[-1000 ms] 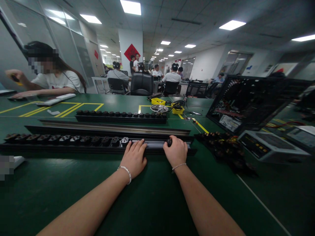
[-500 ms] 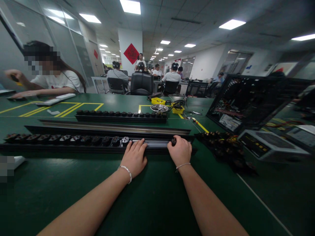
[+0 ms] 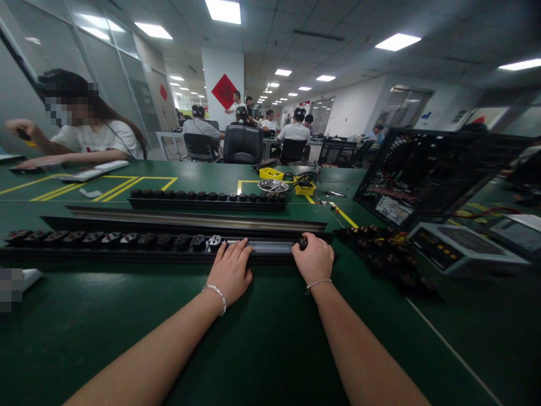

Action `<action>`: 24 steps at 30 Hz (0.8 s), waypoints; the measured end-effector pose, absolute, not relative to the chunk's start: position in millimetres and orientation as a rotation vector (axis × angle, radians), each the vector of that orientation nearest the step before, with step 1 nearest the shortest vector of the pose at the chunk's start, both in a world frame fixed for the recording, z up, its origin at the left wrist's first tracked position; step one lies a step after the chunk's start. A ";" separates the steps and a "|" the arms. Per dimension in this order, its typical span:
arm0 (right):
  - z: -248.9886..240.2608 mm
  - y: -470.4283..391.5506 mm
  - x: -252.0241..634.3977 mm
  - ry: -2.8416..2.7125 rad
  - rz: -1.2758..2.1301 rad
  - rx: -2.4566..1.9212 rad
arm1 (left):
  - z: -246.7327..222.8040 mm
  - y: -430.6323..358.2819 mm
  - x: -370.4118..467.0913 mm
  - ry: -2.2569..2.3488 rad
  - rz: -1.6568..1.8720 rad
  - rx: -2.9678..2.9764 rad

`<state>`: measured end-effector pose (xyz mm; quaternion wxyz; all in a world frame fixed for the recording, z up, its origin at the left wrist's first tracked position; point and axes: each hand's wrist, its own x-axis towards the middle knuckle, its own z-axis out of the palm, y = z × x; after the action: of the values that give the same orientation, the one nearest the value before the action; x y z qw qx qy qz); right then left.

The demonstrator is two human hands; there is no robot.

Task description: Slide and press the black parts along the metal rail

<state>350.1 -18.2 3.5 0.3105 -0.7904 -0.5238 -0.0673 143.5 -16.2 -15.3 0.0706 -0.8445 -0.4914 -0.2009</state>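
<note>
A long black power-strip rail (image 3: 152,256) lies across the green table, with a row of black socket modules (image 3: 146,242) along its left part. My left hand (image 3: 230,265) rests flat on the rail, fingers stretched out beside a lighter, silvery module (image 3: 214,243). Further right, my right hand (image 3: 313,258) is closed around a small black socket module (image 3: 302,242) at the rail's right part. Between both hands a bare, shiny stretch of channel (image 3: 273,248) shows. The underside of the held piece is hidden by my fingers.
Behind the rail lie another long channel (image 3: 190,219) and a second socket row (image 3: 207,201). Yellow bins (image 3: 271,173) and a metal dish (image 3: 273,185) stand farther back. To the right are dark loose parts (image 3: 389,254), a power supply (image 3: 465,251) and an open computer case (image 3: 422,175). A co-worker (image 3: 97,129) sits at left.
My right hand has slid slightly to the right along the rail with the black socket module. My left hand stays where it was. In the background, standing people have shifted.
</note>
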 end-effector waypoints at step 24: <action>8.0 -19.9 362.0 -1.345 -0.168 -2.136 | -15.3 -16.7 143.8 -1.469 -0.606 -2.539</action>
<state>362.0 -19.9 8.0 0.3011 -0.8053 -0.5068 -0.0635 143.8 -16.7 -15.3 0.0730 -0.8453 -0.4892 -0.2019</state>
